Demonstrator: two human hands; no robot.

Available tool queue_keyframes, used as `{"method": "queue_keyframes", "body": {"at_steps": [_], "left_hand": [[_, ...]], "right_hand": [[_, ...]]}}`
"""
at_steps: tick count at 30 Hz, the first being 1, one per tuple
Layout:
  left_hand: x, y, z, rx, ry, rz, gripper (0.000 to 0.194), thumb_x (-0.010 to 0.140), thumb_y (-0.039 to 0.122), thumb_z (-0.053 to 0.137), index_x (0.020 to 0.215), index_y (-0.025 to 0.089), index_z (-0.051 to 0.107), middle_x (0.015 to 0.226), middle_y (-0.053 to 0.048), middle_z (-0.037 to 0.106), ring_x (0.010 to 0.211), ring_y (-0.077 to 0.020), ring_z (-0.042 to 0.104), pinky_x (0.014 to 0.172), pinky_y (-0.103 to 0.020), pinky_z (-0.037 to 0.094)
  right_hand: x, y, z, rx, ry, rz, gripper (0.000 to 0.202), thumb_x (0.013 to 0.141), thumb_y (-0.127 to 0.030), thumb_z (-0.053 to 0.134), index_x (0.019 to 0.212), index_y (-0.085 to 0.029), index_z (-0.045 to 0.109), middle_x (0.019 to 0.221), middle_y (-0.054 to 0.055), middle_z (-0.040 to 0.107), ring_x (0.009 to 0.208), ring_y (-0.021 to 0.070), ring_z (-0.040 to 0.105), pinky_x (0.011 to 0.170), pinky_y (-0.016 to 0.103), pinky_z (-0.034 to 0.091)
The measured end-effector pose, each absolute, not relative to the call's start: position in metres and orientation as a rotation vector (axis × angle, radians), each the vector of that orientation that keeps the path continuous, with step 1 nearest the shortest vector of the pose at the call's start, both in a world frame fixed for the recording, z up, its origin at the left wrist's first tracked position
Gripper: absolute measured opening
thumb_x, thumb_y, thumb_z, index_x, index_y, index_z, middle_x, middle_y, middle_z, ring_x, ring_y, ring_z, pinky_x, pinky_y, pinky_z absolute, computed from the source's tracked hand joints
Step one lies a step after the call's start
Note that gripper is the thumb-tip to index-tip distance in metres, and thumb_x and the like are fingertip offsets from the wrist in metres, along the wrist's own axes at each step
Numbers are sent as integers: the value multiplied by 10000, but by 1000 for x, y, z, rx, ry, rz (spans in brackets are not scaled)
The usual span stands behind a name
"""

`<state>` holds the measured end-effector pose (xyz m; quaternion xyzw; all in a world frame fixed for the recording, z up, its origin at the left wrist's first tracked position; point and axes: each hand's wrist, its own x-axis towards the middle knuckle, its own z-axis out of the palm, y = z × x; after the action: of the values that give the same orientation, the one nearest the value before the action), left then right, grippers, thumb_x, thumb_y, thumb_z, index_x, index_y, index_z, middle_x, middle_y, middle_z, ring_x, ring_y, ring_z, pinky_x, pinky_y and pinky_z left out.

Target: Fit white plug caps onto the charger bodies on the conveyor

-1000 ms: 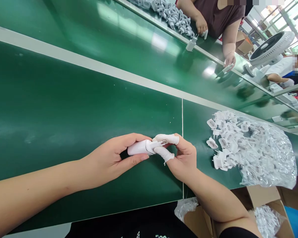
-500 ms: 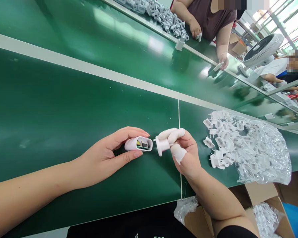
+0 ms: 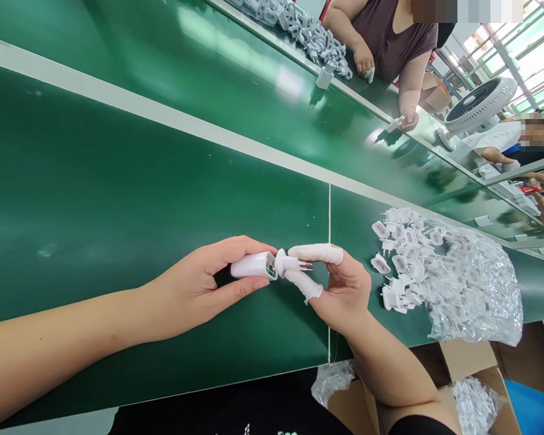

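My left hand (image 3: pixel 208 281) grips a white charger housing (image 3: pixel 250 266) between thumb and fingers; its open end faces right and shows a circuit board inside. My right hand (image 3: pixel 340 281), with white covers on thumb and fingers, pinches a white plug cap (image 3: pixel 290 264) whose metal pins point right. The cap's wide end is at the mouth of the housing, slightly tilted; whether they touch is hard to tell. To the right, a pile of white plug caps (image 3: pixel 403 260) spills from a clear plastic bag (image 3: pixel 485 284) on the green table (image 3: pixel 140 199).
Across the light strip (image 3: pixel 163 121), a person (image 3: pixel 390 42) holds a white piece (image 3: pixel 395 125) beside a heap of white parts (image 3: pixel 299 30). A white fan (image 3: pixel 483 106) stands at the right. Cardboard boxes (image 3: pixel 469 357) sit below the table edge.
My right hand has brought the plug cap left to the housing and straightened its fingers along it. The housing has turned, so less of its inside shows. The view has shifted slightly.
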<state>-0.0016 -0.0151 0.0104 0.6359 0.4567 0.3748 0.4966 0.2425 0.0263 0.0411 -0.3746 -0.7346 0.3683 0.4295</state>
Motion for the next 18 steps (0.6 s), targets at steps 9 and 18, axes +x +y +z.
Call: {"method": "queue_keyframes", "body": {"at_steps": [9,18], "left_hand": [[-3,-15,6,1629,1078,915,296,1127,448,666,1360,289,758,1250,-39,806,1085,-234,746,968,-303,587],[-3,-15,2,1676,1026,957,275,1155,399,656,1396,296,738,1261,-34,800,1107,-221,745,981,-298,578]], "right_hand": [[244,25,41,-846,-1838,861,256,914,-161,896,1121,-308,858,1051,37,907,873,228,867,760,381,752],[241,23,38,-821,-1922,835,210,936,-177,875,1096,-312,855,1028,34,910,876,225,878,779,370,750]]}}
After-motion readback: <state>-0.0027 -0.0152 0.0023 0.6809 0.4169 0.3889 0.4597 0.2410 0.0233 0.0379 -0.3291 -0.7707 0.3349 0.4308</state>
